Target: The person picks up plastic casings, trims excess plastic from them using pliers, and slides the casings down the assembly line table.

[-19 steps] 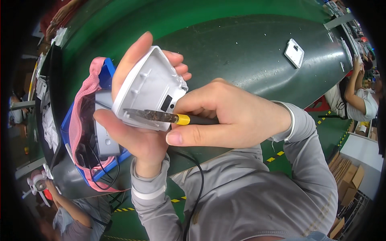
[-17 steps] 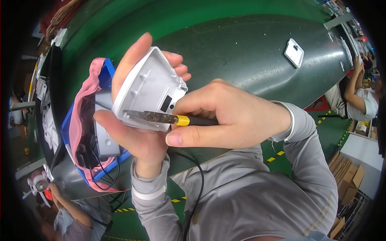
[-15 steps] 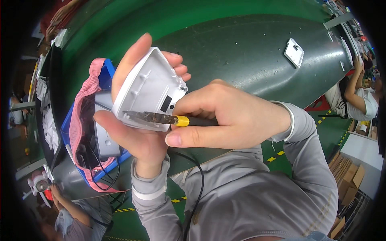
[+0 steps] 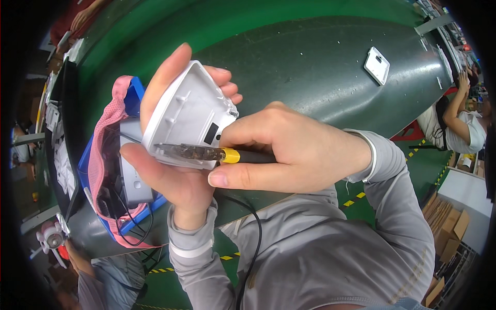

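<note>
White plastic cover (image 4: 181, 116) looks light, stiff, best held by its rim: your left hand (image 4: 175, 181) cups it, your right hand's (image 4: 294, 150) fingers grip the tool (image 4: 212, 153) over it.

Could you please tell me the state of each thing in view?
White housing: hollow side facing the camera, held in the left hand.
Dark-handled tool: gripped by the right hand, tip over the housing's interior.
Small white panel: lying on the table.
Blue bin: open, with a grey device inside.
</note>
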Action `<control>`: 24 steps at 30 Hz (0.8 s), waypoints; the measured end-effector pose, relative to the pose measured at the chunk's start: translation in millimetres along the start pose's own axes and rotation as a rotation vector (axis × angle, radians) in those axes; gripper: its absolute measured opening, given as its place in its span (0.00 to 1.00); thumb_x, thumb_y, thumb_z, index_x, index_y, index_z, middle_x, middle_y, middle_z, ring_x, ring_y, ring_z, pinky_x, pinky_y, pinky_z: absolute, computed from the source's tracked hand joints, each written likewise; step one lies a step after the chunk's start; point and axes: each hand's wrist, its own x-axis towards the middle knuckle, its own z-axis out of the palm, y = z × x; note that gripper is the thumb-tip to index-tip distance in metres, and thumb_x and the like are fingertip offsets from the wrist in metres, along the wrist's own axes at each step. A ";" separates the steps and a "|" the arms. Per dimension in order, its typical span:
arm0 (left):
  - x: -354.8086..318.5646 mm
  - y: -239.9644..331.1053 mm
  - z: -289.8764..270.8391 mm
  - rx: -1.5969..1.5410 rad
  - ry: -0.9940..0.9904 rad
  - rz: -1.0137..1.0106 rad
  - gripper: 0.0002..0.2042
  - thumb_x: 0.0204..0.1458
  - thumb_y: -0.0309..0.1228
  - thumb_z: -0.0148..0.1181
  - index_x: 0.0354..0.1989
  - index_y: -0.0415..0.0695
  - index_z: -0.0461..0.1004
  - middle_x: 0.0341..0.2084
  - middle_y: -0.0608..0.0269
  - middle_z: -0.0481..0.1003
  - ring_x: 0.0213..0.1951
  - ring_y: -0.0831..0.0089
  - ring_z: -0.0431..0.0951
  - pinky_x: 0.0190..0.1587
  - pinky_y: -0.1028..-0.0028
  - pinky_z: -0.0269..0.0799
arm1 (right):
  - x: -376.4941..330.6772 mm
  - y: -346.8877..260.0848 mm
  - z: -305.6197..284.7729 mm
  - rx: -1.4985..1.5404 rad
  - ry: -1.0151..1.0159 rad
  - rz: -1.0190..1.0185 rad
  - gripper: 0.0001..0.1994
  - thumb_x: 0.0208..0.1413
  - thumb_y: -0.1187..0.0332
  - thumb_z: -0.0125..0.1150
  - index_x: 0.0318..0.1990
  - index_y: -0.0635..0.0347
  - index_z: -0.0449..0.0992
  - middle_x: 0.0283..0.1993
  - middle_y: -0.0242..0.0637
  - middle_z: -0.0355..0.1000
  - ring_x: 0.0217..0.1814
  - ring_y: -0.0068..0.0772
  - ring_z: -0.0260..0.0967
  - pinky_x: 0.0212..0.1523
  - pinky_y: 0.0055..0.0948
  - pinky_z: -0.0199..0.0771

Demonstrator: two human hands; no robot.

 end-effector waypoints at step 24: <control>1.6 -0.4 3.2 0.045 0.027 -0.018 0.45 0.58 0.67 0.28 0.66 0.35 0.57 0.44 0.41 0.71 0.43 0.57 0.76 0.46 0.57 0.75 | -1.9 -0.2 -2.5 -0.099 0.034 -0.020 0.20 0.56 0.59 0.60 0.23 0.70 0.74 0.15 0.48 0.67 0.17 0.45 0.69 0.22 0.37 0.66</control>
